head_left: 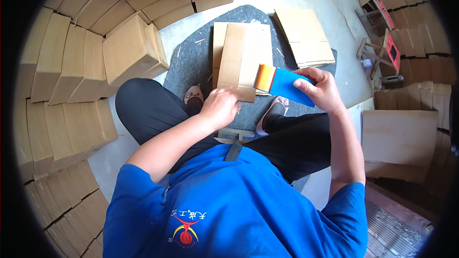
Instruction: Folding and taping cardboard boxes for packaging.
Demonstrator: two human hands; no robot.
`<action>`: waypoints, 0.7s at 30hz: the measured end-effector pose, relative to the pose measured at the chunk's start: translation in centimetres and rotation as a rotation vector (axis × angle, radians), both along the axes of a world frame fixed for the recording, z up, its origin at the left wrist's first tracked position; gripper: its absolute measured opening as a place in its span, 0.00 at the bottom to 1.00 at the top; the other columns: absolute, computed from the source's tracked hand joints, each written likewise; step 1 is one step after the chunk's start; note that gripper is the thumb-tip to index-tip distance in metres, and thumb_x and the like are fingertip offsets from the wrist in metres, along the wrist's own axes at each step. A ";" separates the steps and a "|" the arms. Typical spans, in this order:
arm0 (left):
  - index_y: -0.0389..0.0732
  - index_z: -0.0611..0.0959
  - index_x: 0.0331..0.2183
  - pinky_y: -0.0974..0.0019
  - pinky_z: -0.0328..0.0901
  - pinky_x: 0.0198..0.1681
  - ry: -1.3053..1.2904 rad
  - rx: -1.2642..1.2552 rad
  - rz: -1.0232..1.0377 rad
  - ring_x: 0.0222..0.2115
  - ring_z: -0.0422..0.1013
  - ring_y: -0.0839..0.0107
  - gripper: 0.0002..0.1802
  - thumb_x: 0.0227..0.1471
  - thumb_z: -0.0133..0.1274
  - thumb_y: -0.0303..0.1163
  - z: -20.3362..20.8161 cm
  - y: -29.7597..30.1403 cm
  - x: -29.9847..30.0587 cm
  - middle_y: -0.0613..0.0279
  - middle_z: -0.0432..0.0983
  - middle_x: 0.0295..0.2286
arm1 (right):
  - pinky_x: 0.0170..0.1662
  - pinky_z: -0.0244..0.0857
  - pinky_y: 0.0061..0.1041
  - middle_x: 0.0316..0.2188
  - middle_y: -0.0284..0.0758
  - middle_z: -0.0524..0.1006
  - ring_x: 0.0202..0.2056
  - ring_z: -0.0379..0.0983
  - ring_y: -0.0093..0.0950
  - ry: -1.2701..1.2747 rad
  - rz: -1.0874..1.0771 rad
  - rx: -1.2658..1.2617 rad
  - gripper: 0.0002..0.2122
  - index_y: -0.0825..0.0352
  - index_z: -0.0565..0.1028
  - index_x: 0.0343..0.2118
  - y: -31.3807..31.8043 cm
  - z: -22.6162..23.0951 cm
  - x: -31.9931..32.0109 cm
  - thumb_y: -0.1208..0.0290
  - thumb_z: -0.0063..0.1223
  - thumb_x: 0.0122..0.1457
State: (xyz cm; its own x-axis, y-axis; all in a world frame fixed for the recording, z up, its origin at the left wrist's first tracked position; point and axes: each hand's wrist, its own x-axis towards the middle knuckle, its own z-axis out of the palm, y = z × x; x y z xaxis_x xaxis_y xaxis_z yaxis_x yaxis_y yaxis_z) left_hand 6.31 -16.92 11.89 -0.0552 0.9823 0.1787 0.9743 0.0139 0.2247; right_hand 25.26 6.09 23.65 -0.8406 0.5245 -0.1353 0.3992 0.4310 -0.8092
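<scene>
While a flat brown box [235,57] lies on the dark mat [198,50], between the person's feet and a bit past them, a blue tool [292,86] with an orange end is by its near right corner. I cannot tell if the two touch. The right hand [321,90] holds the tool tight, with its thumb on top. The left hand [221,107] is on the near edge of the box, fingers bent; I cannot tell if they pinch it or just press down. To the right, more flat cardboard [310,38] lies partly on the mat. Big piles of boxes [71,62] stand on the left.
</scene>
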 end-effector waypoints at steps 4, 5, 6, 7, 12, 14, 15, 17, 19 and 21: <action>0.36 0.79 0.46 0.62 0.68 0.46 -1.862 -0.033 0.439 0.41 0.73 0.70 0.30 0.65 0.41 0.56 3.6 2.3 -0.1 0.59 0.77 0.40 | 0.44 0.73 0.26 0.32 0.35 0.81 0.38 0.78 0.25 0.066 0.057 -0.087 0.24 0.65 0.82 0.42 -0.6 0.9 -0.1 0.49 0.68 0.50; 0.37 0.79 0.47 0.63 0.68 0.46 -2.097 -0.024 0.397 0.40 0.72 0.73 0.33 0.65 0.39 0.58 4.8 2.8 0.0 0.62 0.77 0.38 | 0.45 0.73 0.27 0.33 0.35 0.81 0.38 0.78 0.25 0.070 0.069 -0.071 0.24 0.64 0.81 0.42 -0.7 0.8 0.0 0.48 0.69 0.50; 0.38 0.79 0.45 0.65 0.67 0.45 -2.117 -0.028 0.407 0.39 0.72 0.73 0.34 0.65 0.37 0.61 5.7 3.1 0.4 0.63 0.77 0.35 | 0.45 0.73 0.28 0.33 0.35 0.81 0.38 0.78 0.25 0.072 0.075 -0.048 0.25 0.64 0.81 0.42 -0.8 0.8 0.0 0.48 0.69 0.49; 0.38 0.79 0.45 0.65 0.67 0.45 -2.123 -0.018 0.406 0.39 0.72 0.73 0.34 0.65 0.37 0.61 5.8 3.3 0.5 0.63 0.77 0.35 | 0.46 0.73 0.28 0.34 0.35 0.81 0.37 0.78 0.25 0.074 0.079 -0.026 0.25 0.64 0.81 0.43 -1.0 0.6 -0.1 0.48 0.69 0.49; 0.42 0.80 0.43 0.68 0.65 0.43 -2.208 -0.030 0.381 0.37 0.71 0.75 0.31 0.66 0.37 0.59 5.0 3.2 0.5 0.64 0.77 0.35 | 0.44 0.72 0.26 0.32 0.35 0.81 0.36 0.78 0.23 0.059 0.063 -0.109 0.25 0.64 0.78 0.45 -0.7 -0.7 0.3 0.51 0.70 0.50; 0.42 0.81 0.42 0.68 0.66 0.42 -2.278 -0.036 0.371 0.36 0.72 0.75 0.28 0.66 0.39 0.56 4.8 3.3 0.4 0.64 0.77 0.34 | 0.42 0.71 0.23 0.30 0.34 0.81 0.35 0.76 0.21 0.098 0.067 -0.201 0.23 0.65 0.78 0.46 -0.4 -1.4 0.6 0.55 0.70 0.52; 0.42 0.81 0.42 0.68 0.66 0.41 -2.343 -0.042 0.362 0.34 0.72 0.75 0.25 0.66 0.40 0.53 4.8 3.3 0.4 0.64 0.77 0.34 | 0.42 0.71 0.23 0.30 0.34 0.81 0.35 0.76 0.21 0.094 0.066 -0.202 0.23 0.65 0.78 0.46 -0.4 -1.6 0.6 0.55 0.70 0.52; 0.42 0.81 0.41 0.69 0.67 0.38 -2.322 -0.041 0.403 0.32 0.72 0.75 0.21 0.66 0.43 0.49 5.0 3.3 0.5 0.65 0.77 0.33 | 0.39 0.70 0.21 0.29 0.32 0.80 0.33 0.75 0.19 0.095 0.048 -0.274 0.23 0.66 0.77 0.46 -0.8 -1.8 0.4 0.56 0.69 0.53; 0.41 0.81 0.40 0.69 0.67 0.36 -2.297 -0.042 0.447 0.30 0.72 0.75 0.17 0.66 0.45 0.44 4.4 3.2 0.5 0.65 0.78 0.32 | 0.39 0.69 0.20 0.29 0.32 0.79 0.33 0.75 0.19 0.049 0.064 -0.264 0.24 0.66 0.76 0.47 -0.9 -1.7 -0.2 0.56 0.69 0.52; 0.38 0.79 0.44 0.70 0.69 0.38 -2.032 -0.118 0.536 0.33 0.74 0.74 0.12 0.65 0.46 0.32 2.9 2.7 0.3 0.62 0.78 0.36 | 0.39 0.70 0.22 0.28 0.33 0.79 0.33 0.76 0.20 -0.077 0.090 -0.213 0.26 0.67 0.75 0.49 -1.6 -1.0 -1.2 0.55 0.69 0.52</action>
State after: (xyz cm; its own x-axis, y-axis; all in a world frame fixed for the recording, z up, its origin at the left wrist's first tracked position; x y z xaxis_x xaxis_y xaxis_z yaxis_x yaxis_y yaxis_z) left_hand 6.64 -14.27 14.77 -0.2594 0.8075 -0.5298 -0.6850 0.2329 0.6903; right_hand 24.09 4.53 22.63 -0.8655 0.4005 -0.3008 0.4312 0.2902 -0.8543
